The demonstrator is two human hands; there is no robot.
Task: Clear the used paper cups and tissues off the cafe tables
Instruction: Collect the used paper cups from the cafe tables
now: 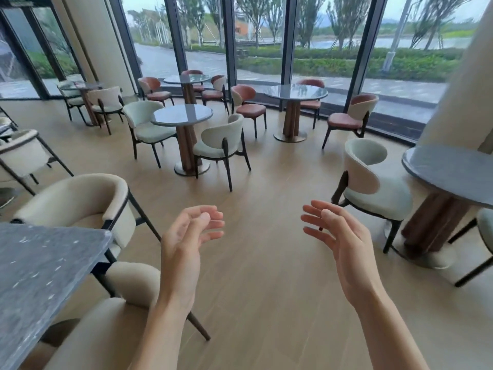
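Note:
My left hand and my right hand are both raised in front of me over the wooden floor, palms facing each other, fingers loosely bent, holding nothing. No paper cup or tissue shows on any tabletop in view. A grey stone table is at my near left and a round grey table at my right.
Round tables with cream and rust chairs stand across the room before tall windows. A cream chair and another flank the left table. A mint chair sits by the right table. Wooden floor lies between.

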